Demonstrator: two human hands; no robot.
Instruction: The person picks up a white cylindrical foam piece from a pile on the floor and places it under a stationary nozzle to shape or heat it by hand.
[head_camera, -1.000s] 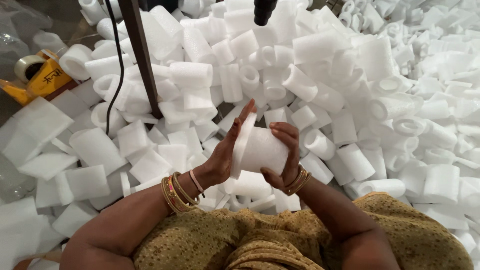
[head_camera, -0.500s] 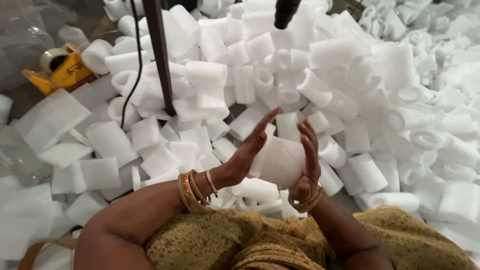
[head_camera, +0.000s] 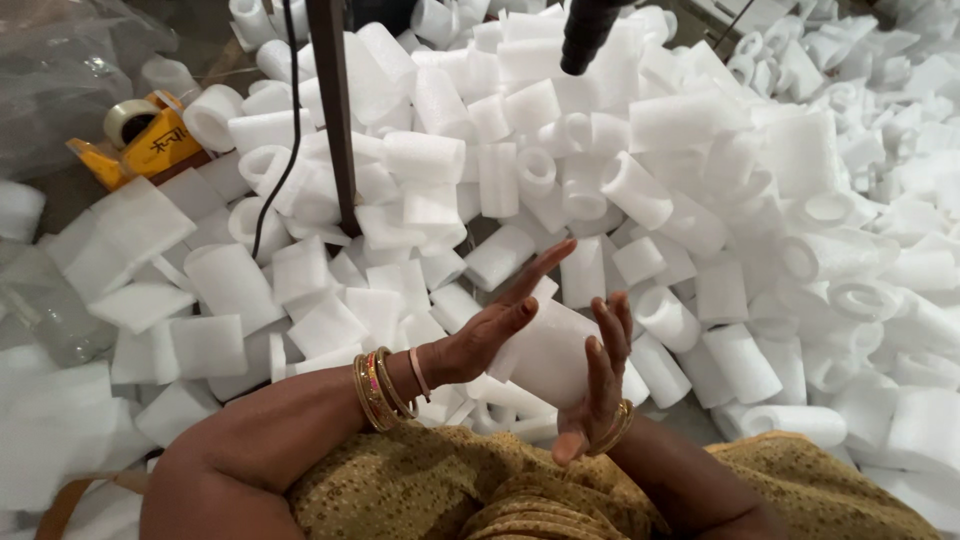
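Note:
I hold a rolled white foam sheet (head_camera: 545, 352) between both palms, just above my lap. My left hand (head_camera: 497, 322) presses its left side with fingers stretched out, gold bangles on the wrist. On the roll's right side, my right hand (head_camera: 598, 378) lies flat with its fingers pointing up. Flat white foam sheets (head_camera: 225, 290) lie to the left on the floor. A big heap of rolled foam tubes (head_camera: 700, 190) fills the space ahead and to the right.
A dark metal post (head_camera: 335, 120) with a black cable (head_camera: 285, 150) stands ahead on the left. A black nozzle (head_camera: 585, 35) hangs at the top. A yellow tape dispenser (head_camera: 150, 135) with a tape roll lies far left, beside clear plastic bags (head_camera: 60, 60).
Both hands and the foam roll have shifted to the right and slightly lower in view. The fingers have opened flatter along the roll, which looks more tightly rolled.

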